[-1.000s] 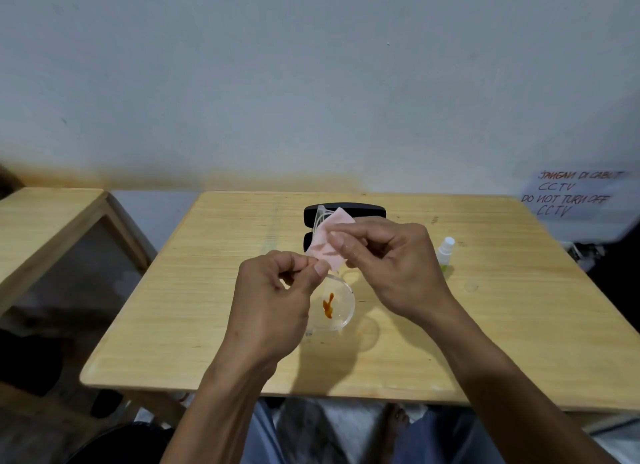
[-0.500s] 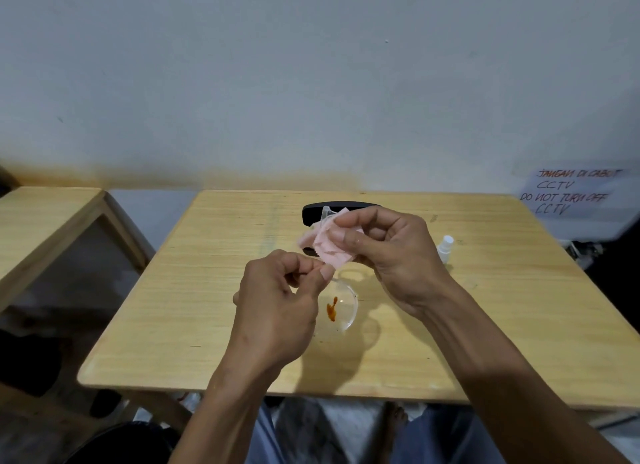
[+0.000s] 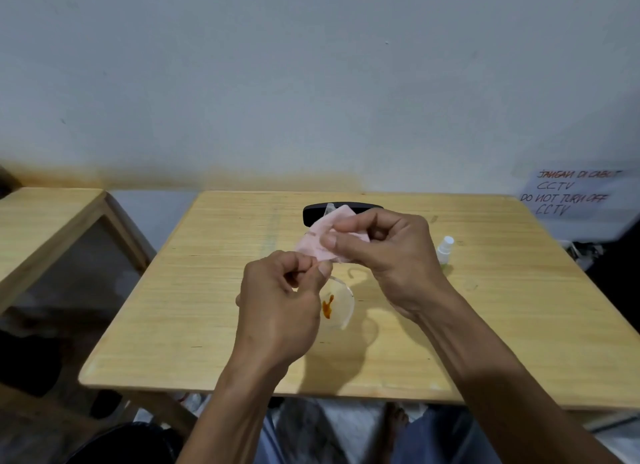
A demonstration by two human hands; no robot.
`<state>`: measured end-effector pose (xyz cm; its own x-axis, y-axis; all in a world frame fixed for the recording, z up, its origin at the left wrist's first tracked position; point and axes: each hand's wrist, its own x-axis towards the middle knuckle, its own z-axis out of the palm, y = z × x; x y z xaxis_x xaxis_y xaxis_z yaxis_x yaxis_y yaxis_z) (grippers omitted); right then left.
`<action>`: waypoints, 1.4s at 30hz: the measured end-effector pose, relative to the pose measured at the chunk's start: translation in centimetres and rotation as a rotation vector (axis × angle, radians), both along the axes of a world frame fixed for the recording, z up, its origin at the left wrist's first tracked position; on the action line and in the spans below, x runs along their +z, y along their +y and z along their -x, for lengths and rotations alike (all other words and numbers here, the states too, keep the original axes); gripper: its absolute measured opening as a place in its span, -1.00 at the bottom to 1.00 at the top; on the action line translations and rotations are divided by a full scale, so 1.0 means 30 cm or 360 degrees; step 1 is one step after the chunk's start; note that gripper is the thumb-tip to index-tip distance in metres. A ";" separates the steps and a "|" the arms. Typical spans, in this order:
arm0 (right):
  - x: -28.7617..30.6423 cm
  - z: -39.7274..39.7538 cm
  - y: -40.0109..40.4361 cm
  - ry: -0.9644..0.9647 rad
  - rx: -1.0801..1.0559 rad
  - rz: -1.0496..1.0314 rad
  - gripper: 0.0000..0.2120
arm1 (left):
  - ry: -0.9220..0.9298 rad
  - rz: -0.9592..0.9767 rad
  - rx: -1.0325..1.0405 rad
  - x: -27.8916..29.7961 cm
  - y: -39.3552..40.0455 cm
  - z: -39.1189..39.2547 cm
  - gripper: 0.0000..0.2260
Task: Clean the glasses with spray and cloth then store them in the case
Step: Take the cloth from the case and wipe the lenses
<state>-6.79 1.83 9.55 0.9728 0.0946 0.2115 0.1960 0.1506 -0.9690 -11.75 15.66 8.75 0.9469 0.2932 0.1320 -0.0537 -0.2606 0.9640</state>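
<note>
The clear-framed glasses (image 3: 337,306) hang above the wooden table (image 3: 485,325), pinched at the frame by my left hand (image 3: 280,308). Their near lens carries an orange-red smear. My right hand (image 3: 384,256) presses a pink cloth (image 3: 320,240) around the far lens, which the cloth hides. The black case (image 3: 311,212) lies at the back of the table, mostly behind the cloth and my right hand. A small white-capped spray bottle (image 3: 445,249) stands upright just right of my right hand.
A second wooden table (image 3: 45,228) stands to the left across a gap. A handwritten paper sign (image 3: 568,195) hangs on the wall at the right. My legs and a bare foot show under the table's near edge.
My right hand has shifted the pink cloth a little over the far lens, thumb and fingers rubbing. My left hand keeps its pinch on the frame, almost still.
</note>
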 end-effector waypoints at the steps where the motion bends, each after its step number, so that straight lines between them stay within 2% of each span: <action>1: 0.000 0.001 -0.006 -0.0014 0.0019 0.0079 -0.83 | -0.0001 0.0046 0.0012 -0.001 0.006 0.000 -0.81; 6: 0.016 0.004 -0.080 -0.0056 0.0081 0.0278 -0.82 | 0.0035 0.0033 -0.0044 0.002 0.019 0.013 -0.84; 13: 0.032 0.000 -0.035 0.0027 -0.0074 0.0014 -0.89 | -0.0016 -0.0190 -0.0058 0.002 -0.004 0.007 -0.93; 17: 0.036 0.006 0.002 -0.0015 -0.0075 0.0152 -0.85 | -0.0041 0.0005 0.0052 -0.012 -0.012 -0.001 -0.81; 20: 0.036 0.014 -0.024 -0.0030 -0.0003 0.0290 -0.83 | -0.0053 0.0147 0.0057 -0.011 0.004 -0.002 -0.80; 23: 0.046 0.022 -0.063 -0.0035 0.0006 0.0342 -0.84 | -0.0048 0.0146 0.0022 -0.003 0.015 0.004 -0.83; 30: 0.070 0.000 -0.041 0.0068 -0.0148 0.0019 -0.84 | -0.0055 -0.0034 0.0032 0.012 -0.004 0.005 -0.87; 33: 0.069 0.010 0.002 0.0016 -0.0115 0.0142 -0.82 | -0.0052 0.0084 0.0052 0.012 -0.021 0.004 -0.81; 36: 0.063 0.018 -0.001 -0.0011 -0.0051 0.0181 -0.81 | -0.0067 0.0238 0.0055 0.014 -0.009 -0.001 -0.84; 40: 0.068 0.024 -0.059 -0.0079 0.0014 0.0352 -0.84 | -0.0074 0.0201 0.0031 0.019 0.007 0.010 -0.83; 42: 0.071 0.026 -0.078 -0.0079 -0.0021 0.0311 -0.86 | -0.0064 0.0159 0.0024 0.017 0.008 0.012 -0.82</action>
